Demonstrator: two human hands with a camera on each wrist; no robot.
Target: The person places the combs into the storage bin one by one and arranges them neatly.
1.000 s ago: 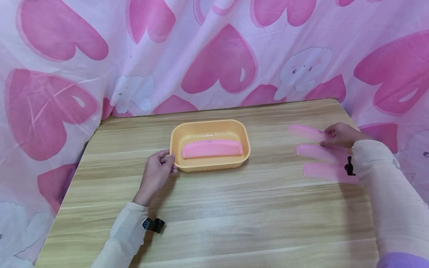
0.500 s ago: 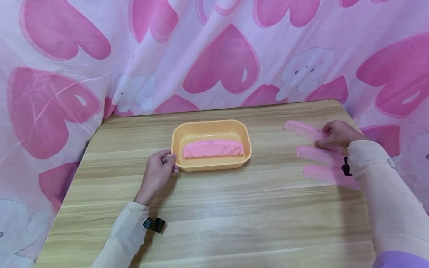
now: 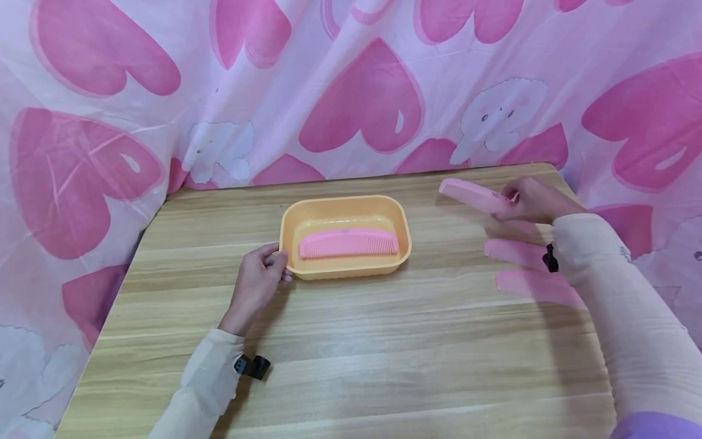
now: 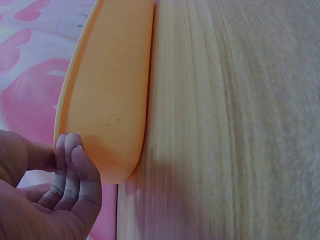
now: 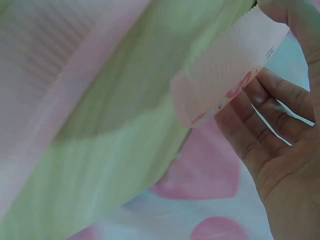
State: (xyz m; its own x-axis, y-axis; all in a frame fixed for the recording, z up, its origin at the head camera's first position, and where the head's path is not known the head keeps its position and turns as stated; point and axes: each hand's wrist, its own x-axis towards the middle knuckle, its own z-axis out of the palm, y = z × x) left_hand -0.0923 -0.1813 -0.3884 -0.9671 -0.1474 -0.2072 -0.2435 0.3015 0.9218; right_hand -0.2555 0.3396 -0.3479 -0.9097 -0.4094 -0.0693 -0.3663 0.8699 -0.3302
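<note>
My left hand (image 3: 258,274) pinches the left end of an orange-yellow plastic tub (image 3: 351,270), thumb on one side of the rim and fingers on the outer wall (image 4: 110,90). Inside the tub lies a pink comb (image 3: 348,244), teeth toward me. To the right, my right hand (image 3: 532,201) holds another pink comb (image 3: 471,196) by its right end, tilted and raised over the table. The right wrist view shows that comb (image 5: 225,70) between thumb and fingers, a printed pattern along its spine. Two more pink combs (image 3: 510,251) lie below it, partly hidden by my right forearm.
The wood-grain table (image 3: 384,366) ends at the back against a pink curtain (image 3: 263,91) printed with hearts, which also hangs along both sides. Close to the right wrist camera, a blurred pink comb (image 5: 45,75) crosses the view.
My right hand has lifted the farthest comb off the table and carried it left and back toward the tub. The left hand and the tub have stayed in place.
</note>
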